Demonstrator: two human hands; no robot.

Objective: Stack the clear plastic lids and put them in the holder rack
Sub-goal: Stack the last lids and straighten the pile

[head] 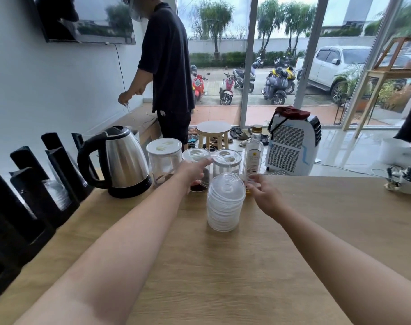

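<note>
Two bare forearms reach forward over a wooden table (317, 231). Along its 9 o'clock edge stands a black holder rack (35, 207), some slots already holding clear lids. At the table's centre sits the stack of clear plastic lids (225, 202). At the stack's 3 o'clock, just beside it, the right hand (264, 195) hovers with fingers loosely curled, grasping nothing. At its 11 o'clock the left hand (192, 171) stretches toward clear canisters (163, 158). Something clear blurs at its fingertips, and whether they grip it cannot be told.
</note>
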